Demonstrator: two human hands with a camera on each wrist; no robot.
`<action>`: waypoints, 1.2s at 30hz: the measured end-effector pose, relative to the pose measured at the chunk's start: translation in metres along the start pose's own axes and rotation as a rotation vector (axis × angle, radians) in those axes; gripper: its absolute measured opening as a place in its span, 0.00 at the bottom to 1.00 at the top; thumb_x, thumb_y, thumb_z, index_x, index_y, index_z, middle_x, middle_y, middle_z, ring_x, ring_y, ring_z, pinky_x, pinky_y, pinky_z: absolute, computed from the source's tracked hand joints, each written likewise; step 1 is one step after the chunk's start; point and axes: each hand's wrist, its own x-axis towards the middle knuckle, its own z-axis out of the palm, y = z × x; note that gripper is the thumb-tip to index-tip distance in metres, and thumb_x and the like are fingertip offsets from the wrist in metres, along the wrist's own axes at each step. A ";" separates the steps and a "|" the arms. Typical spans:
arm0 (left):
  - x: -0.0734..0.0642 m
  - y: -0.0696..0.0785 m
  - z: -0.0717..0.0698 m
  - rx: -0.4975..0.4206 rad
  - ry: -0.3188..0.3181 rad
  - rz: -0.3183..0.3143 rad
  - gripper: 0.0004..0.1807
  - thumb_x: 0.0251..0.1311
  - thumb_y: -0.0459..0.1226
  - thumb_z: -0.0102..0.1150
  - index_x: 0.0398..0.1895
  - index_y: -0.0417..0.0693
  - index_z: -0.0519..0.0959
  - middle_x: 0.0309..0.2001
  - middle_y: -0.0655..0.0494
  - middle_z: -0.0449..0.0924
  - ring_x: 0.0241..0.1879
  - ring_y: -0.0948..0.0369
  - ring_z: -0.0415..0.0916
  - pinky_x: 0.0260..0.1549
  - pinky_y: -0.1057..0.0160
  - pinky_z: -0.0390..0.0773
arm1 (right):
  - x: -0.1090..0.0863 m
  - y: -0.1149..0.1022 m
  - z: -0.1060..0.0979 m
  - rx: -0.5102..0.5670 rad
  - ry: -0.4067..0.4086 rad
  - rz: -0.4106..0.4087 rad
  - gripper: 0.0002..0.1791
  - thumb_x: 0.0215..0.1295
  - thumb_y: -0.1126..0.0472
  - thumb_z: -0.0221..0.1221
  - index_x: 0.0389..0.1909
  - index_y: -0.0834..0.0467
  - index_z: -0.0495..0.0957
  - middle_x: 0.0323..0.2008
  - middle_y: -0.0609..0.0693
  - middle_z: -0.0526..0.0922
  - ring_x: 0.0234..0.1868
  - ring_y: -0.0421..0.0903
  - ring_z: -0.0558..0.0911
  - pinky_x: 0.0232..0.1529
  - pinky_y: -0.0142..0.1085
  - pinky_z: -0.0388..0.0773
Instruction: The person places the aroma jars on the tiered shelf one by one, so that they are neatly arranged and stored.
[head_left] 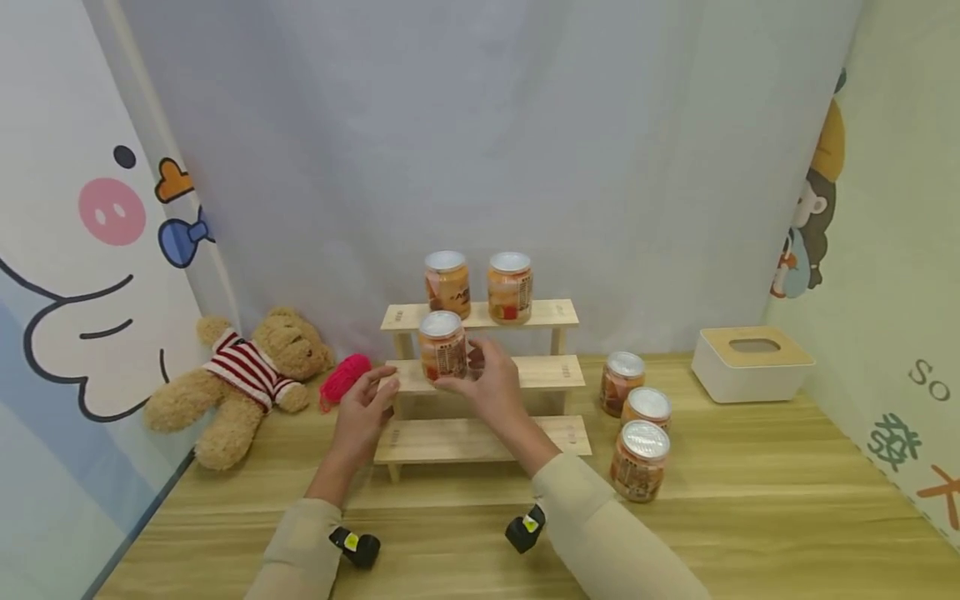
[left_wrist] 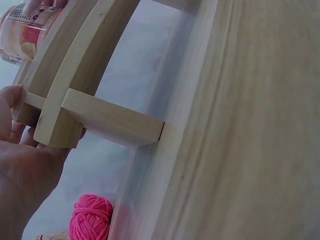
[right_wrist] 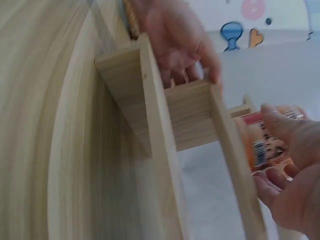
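Observation:
A three-tier wooden shelf [head_left: 480, 440] stands in the middle of the table. My right hand [head_left: 491, 383] grips a clear fruit can [head_left: 442, 354] with a silver lid and printed label, thumb and fingers about its side. The can is upright over the left part of the middle tier. In the right wrist view its barcode label [right_wrist: 260, 153] faces the fingers. My left hand [head_left: 366, 408] holds the left end of the middle tier, its thumb [left_wrist: 11, 94] at the board's end. Two similar cans [head_left: 511, 292] stand on the top tier.
Three more cans [head_left: 636, 467] stand on the table right of the shelf, near a white tissue box [head_left: 750, 379] with a wooden lid. Left of the shelf lie pink yarn [head_left: 345, 382] and a teddy bear [head_left: 247, 371] in a striped top. A pale curtain [head_left: 480, 150] hangs behind.

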 end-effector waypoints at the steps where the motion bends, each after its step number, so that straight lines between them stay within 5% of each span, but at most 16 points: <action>1: 0.000 0.000 0.000 0.002 0.001 -0.002 0.21 0.72 0.41 0.58 0.63 0.41 0.74 0.53 0.51 0.78 0.48 0.61 0.73 0.42 0.62 0.76 | -0.005 -0.002 -0.005 0.031 -0.023 0.009 0.40 0.49 0.60 0.78 0.61 0.69 0.71 0.48 0.61 0.78 0.49 0.56 0.79 0.50 0.46 0.79; 7: 0.003 0.001 -0.001 0.000 -0.002 0.001 0.21 0.72 0.42 0.58 0.63 0.41 0.73 0.53 0.52 0.79 0.46 0.65 0.73 0.42 0.61 0.75 | -0.044 -0.015 -0.052 0.122 -0.157 0.015 0.40 0.55 0.61 0.75 0.66 0.66 0.68 0.55 0.60 0.76 0.57 0.55 0.76 0.55 0.47 0.76; 15: 0.001 0.002 -0.001 -0.013 0.000 0.006 0.21 0.72 0.40 0.58 0.63 0.40 0.73 0.40 0.64 0.80 0.39 0.67 0.71 0.37 0.65 0.74 | -0.059 -0.005 -0.131 0.043 -0.114 -0.036 0.35 0.60 0.62 0.71 0.65 0.67 0.69 0.54 0.62 0.76 0.57 0.59 0.76 0.56 0.48 0.75; 21: -0.001 0.000 -0.002 -0.028 -0.010 -0.001 0.21 0.73 0.40 0.57 0.64 0.40 0.72 0.45 0.64 0.80 0.39 0.67 0.71 0.36 0.65 0.72 | -0.053 0.022 -0.187 -0.149 -0.362 -0.049 0.36 0.60 0.58 0.72 0.65 0.66 0.69 0.57 0.63 0.77 0.59 0.60 0.76 0.59 0.55 0.71; 30: -0.001 -0.002 -0.003 -0.042 -0.030 0.014 0.22 0.73 0.40 0.57 0.64 0.40 0.72 0.38 0.64 0.80 0.36 0.67 0.69 0.35 0.64 0.71 | -0.051 0.059 -0.222 -0.054 -0.633 -0.036 0.36 0.61 0.61 0.71 0.66 0.68 0.67 0.60 0.64 0.73 0.64 0.66 0.70 0.62 0.61 0.64; 36: 0.000 -0.004 -0.003 -0.042 -0.028 0.015 0.22 0.72 0.41 0.58 0.64 0.40 0.72 0.41 0.64 0.80 0.37 0.66 0.70 0.36 0.63 0.71 | -0.049 0.066 -0.237 -0.073 -0.699 0.001 0.37 0.57 0.60 0.73 0.65 0.67 0.69 0.59 0.62 0.76 0.62 0.64 0.74 0.58 0.49 0.73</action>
